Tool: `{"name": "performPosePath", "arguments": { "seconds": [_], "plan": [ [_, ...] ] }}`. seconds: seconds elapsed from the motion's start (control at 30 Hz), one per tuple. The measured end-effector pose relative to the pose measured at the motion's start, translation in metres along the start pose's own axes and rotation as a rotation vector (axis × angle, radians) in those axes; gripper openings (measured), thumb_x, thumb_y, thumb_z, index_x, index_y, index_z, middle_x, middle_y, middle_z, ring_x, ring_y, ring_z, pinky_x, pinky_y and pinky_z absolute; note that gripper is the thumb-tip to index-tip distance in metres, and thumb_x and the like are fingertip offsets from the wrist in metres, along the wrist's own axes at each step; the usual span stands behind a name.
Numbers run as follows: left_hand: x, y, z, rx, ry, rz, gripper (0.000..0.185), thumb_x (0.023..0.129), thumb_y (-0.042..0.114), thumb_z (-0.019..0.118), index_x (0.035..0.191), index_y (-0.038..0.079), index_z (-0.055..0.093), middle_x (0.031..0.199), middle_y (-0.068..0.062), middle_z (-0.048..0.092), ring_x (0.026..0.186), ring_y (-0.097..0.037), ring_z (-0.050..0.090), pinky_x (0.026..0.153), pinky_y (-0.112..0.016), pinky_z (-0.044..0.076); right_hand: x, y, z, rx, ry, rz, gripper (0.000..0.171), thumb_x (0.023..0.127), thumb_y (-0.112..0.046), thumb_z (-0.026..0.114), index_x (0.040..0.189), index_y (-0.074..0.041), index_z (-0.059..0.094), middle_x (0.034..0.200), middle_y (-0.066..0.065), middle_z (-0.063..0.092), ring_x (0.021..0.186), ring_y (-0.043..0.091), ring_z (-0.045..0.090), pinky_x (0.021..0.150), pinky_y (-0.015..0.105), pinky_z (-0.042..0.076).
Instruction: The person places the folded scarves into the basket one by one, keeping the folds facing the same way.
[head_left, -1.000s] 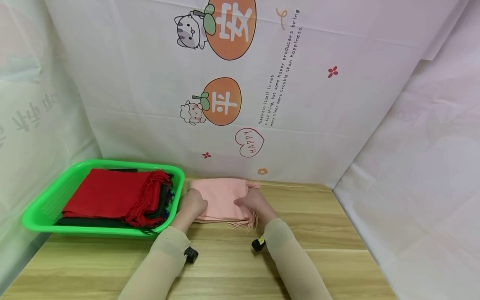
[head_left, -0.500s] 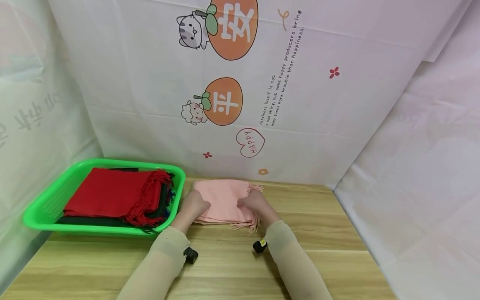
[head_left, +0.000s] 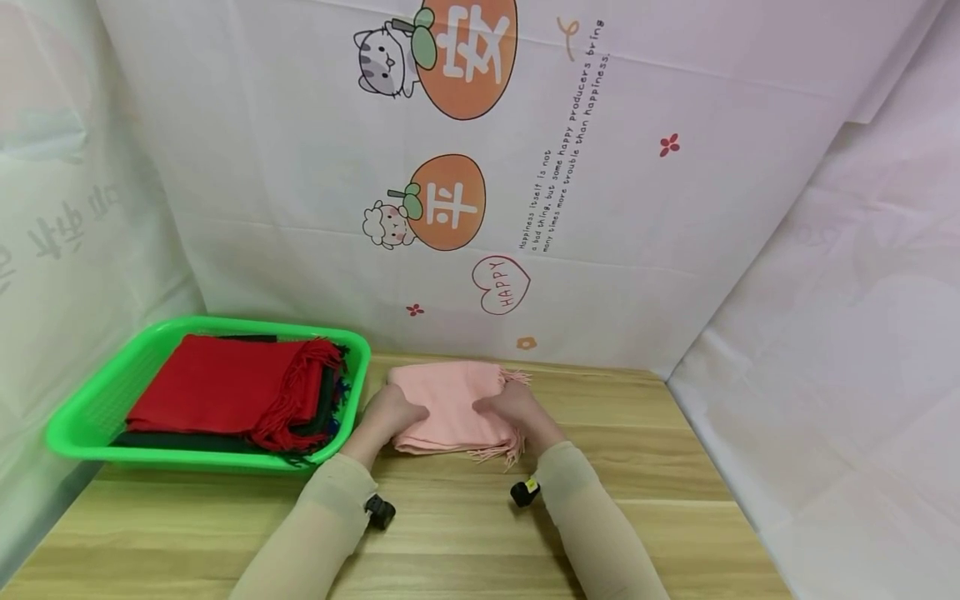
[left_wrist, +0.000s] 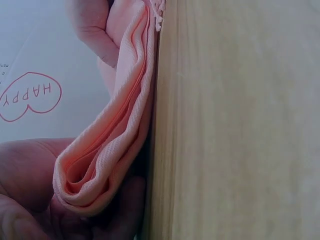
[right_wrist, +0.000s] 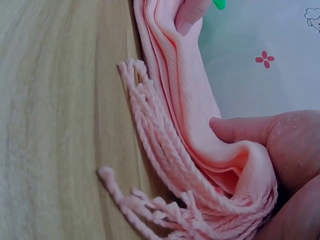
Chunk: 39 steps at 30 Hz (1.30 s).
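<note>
A folded pink scarf (head_left: 452, 404) with a fringe at its right end lies near the back of the wooden table, between both hands. My left hand (head_left: 390, 414) grips its folded left end; the left wrist view shows the thick layers of the scarf (left_wrist: 107, 145) with fingers curled beneath. At the fringed end, my right hand (head_left: 517, 410) holds the other side. In the right wrist view the right thumb presses on top of the scarf (right_wrist: 182, 95), and twisted tassels hang toward the tabletop. The fingers under the scarf are partly hidden.
To the left stands a green plastic basket (head_left: 82, 429) holding a folded red scarf (head_left: 225, 387) on top of dark green cloth (head_left: 187, 443). A white printed sheet (head_left: 600, 275) rises behind the wooden table (head_left: 457, 533), with white sheets at both sides.
The pink scarf has shifted slightly right and toward the front, with both hands on it. The left thumb lies a little further in over the scarf.
</note>
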<state>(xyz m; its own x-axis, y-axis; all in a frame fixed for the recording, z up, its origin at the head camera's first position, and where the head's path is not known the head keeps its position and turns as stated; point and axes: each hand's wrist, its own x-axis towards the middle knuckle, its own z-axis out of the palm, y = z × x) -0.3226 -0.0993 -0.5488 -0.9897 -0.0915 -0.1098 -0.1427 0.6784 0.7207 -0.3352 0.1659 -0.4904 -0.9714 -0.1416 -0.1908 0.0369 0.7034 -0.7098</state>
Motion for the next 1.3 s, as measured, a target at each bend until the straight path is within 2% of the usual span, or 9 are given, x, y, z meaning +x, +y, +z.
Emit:
{"name": "performPosePath", "arguments": {
  "seconds": [0.23,0.4,0.47,0.63,0.73,0.87,1.0,1.13,1.3],
  "plan": [
    [0.004,-0.002,0.003,-0.024,-0.01,-0.025,0.078,0.083,0.042,0.09,0.133,-0.01,0.061,0.117,-0.025,0.075,0.093,-0.035,0.07,0.083,-0.048,0.061,0.001,0.002,-0.002,0.031,-0.009,0.001,0.093,0.093,-0.037,0.089,0.155,0.018,0.049,0.162,0.037,0.049,0.149,0.051,0.05,0.123,0.057,0.045],
    [-0.009,0.009,-0.002,-0.109,0.0,-0.005,0.081,0.09,0.041,0.087,0.14,-0.016,0.058,0.131,-0.033,0.07,0.11,-0.044,0.071,0.091,-0.052,0.062,0.001,0.006,-0.002,0.114,-0.014,0.012,0.098,0.092,-0.039,0.09,0.159,0.016,0.046,0.167,0.034,0.044,0.155,0.052,0.043,0.127,0.059,0.039],
    [-0.02,0.018,-0.008,-0.143,-0.003,-0.003,0.08,0.094,0.037,0.083,0.144,-0.019,0.054,0.138,-0.036,0.066,0.119,-0.048,0.069,0.098,-0.055,0.06,0.001,0.008,-0.002,0.144,-0.013,0.014,0.099,0.093,-0.038,0.091,0.161,0.016,0.043,0.169,0.034,0.042,0.157,0.052,0.04,0.128,0.059,0.037],
    [-0.045,0.038,-0.021,-0.205,-0.01,-0.012,0.075,0.099,0.025,0.078,0.15,-0.02,0.047,0.149,-0.038,0.059,0.133,-0.05,0.062,0.112,-0.058,0.053,0.0,0.01,-0.002,0.216,0.004,0.007,0.093,0.093,-0.031,0.09,0.159,0.016,0.045,0.166,0.035,0.045,0.149,0.051,0.05,0.124,0.057,0.043],
    [-0.048,0.04,-0.022,-0.21,-0.007,-0.001,0.072,0.101,0.024,0.074,0.151,-0.02,0.046,0.152,-0.038,0.057,0.134,-0.049,0.061,0.112,-0.058,0.053,-0.002,0.011,-0.003,0.237,0.016,-0.004,0.089,0.093,-0.026,0.089,0.157,0.017,0.046,0.163,0.036,0.048,0.146,0.051,0.053,0.123,0.056,0.045],
    [-0.049,0.041,-0.023,-0.204,-0.003,0.006,0.068,0.107,0.027,0.066,0.152,-0.02,0.045,0.154,-0.039,0.055,0.131,-0.048,0.062,0.11,-0.058,0.054,-0.002,0.013,-0.003,0.23,0.029,-0.004,0.091,0.093,-0.026,0.088,0.159,0.019,0.043,0.165,0.038,0.044,0.15,0.053,0.047,0.126,0.059,0.04],
    [-0.048,0.041,-0.023,-0.205,-0.016,-0.004,0.069,0.111,0.025,0.059,0.159,-0.02,0.039,0.162,-0.04,0.047,0.143,-0.051,0.055,0.116,-0.06,0.05,-0.002,0.015,-0.002,0.215,0.04,-0.001,0.094,0.093,-0.029,0.088,0.16,0.017,0.042,0.166,0.038,0.043,0.152,0.055,0.045,0.127,0.06,0.038],
    [-0.045,0.04,-0.022,-0.189,-0.019,-0.005,0.07,0.109,0.021,0.057,0.161,-0.02,0.036,0.165,-0.039,0.044,0.146,-0.051,0.051,0.117,-0.059,0.049,-0.004,0.017,0.0,0.191,0.054,-0.021,0.092,0.094,-0.03,0.087,0.161,0.014,0.044,0.166,0.035,0.045,0.153,0.054,0.044,0.127,0.061,0.037],
    [0.006,-0.002,0.009,-0.161,-0.01,0.02,0.072,0.106,0.026,0.061,0.162,-0.015,0.041,0.162,-0.032,0.052,0.141,-0.045,0.057,0.113,-0.058,0.052,-0.006,0.017,0.0,0.189,0.057,-0.053,0.091,0.096,-0.03,0.086,0.164,0.011,0.042,0.17,0.031,0.043,0.157,0.053,0.039,0.129,0.06,0.035]
  ]
}}
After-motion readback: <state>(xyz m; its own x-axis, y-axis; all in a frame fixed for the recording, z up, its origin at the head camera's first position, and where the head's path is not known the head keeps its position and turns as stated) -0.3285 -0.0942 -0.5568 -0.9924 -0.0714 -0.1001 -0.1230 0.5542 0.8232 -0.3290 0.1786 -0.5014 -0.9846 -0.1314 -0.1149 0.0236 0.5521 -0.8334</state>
